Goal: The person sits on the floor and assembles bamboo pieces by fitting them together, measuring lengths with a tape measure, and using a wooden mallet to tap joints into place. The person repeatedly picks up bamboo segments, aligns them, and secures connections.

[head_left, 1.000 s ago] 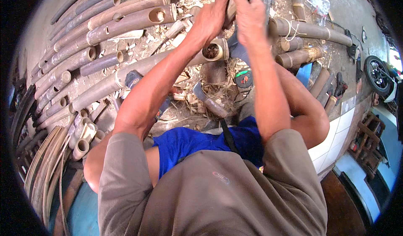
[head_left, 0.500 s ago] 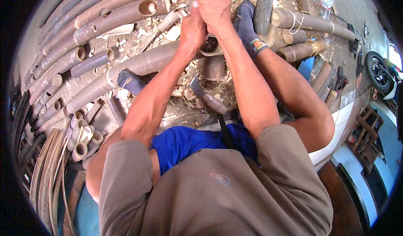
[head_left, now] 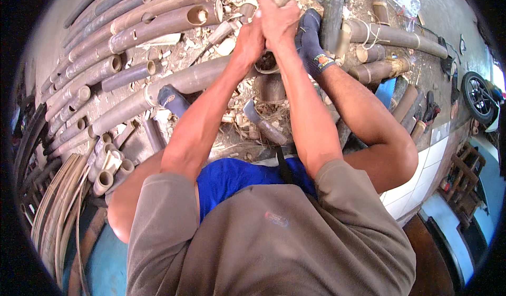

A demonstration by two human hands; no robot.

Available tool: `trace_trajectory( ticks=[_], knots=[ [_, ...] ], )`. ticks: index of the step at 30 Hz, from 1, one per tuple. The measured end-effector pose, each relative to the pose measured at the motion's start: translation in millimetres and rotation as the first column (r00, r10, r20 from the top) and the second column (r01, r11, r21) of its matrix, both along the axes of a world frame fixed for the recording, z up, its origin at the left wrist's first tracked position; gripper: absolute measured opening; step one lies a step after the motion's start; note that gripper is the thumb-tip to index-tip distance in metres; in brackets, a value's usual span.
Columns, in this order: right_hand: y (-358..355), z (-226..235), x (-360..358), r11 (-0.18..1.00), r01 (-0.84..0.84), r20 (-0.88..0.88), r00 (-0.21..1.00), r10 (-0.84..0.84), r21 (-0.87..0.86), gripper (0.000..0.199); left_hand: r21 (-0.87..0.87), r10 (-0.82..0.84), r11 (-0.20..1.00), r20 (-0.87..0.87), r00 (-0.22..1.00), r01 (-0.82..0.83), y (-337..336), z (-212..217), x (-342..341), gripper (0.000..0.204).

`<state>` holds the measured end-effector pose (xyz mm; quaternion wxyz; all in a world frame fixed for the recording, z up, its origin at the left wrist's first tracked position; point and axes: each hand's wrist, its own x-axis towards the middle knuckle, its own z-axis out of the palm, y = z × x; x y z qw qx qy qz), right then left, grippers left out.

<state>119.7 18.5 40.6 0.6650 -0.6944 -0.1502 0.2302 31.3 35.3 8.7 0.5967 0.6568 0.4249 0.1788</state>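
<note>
Near the long bamboo tube (head_left: 199, 76), your right hand (head_left: 279, 26) wraps its fingers round a pale, round-ended piece (head_left: 283, 0); your left hand (head_left: 250, 40) sits against the right, its fingers too hidden to tell.

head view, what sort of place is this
Probably a bamboo workshop, judging by the cut bamboo poles lying in rows, the scattered pale chips and a bladed hand tool among them.
</note>
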Motion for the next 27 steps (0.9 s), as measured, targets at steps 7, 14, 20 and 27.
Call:
trace_trajectory(
  ticks=[7, 14, 20, 27],
  knots=[
    [-3, 2, -39, 0.860, -0.466, 0.103, 0.864, 0.493, -0.207, 0.054, 0.340, 0.254, 0.898, 0.122, 0.959, -0.281, -41, -39, -45, 0.057],
    [7, 10, -54, 0.724, -0.469, 0.218, 0.742, 0.634, -0.505, 0.046, 0.307, 0.351, 0.881, 0.090, 0.932, -0.361, -44, -69, -41, 0.052],
    [-7, 5, -30, 0.937, -0.333, 0.083, 0.936, 0.342, -0.105, 0.040, 0.182, 0.192, 0.963, 0.061, 0.980, -0.200, -30, -27, -32, 0.070],
    [-12, 9, -82, 0.513, -0.682, 0.174, 0.503, 0.846, -0.522, 0.053, 0.399, 0.454, 0.801, 0.081, 0.887, -0.446, -88, -95, -66, 0.050]
  ],
)
